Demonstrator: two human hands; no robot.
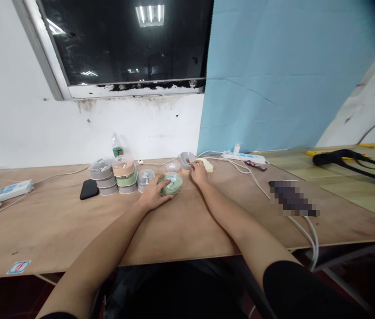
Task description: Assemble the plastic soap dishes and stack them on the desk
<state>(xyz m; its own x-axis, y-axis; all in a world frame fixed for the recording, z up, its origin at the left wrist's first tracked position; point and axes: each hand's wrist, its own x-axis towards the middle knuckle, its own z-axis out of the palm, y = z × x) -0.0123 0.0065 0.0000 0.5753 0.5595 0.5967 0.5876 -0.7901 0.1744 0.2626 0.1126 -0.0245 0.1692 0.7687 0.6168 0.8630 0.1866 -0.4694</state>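
Observation:
My left hand (154,194) rests on a green oval lidded box (172,183) on the wooden table (74,230), fingers curled round its near side. My right hand (198,172) reaches further back, its fingers touching a small grey box (186,159) and a cream-coloured piece (206,164) beside it. A pinkish box (173,166) lies just behind the green one. To the left stand stacks of similar boxes: a grey stack (103,176), a pink-over-green stack (125,173) and a single grey box (145,179).
A black phone (89,188) lies left of the stacks, a green-labelled bottle (117,145) stands behind them. White power strips (3,193) (244,156) lie left and back right, with cables (302,226) trailing over the table's front edge. A black tool (353,160) lies far right.

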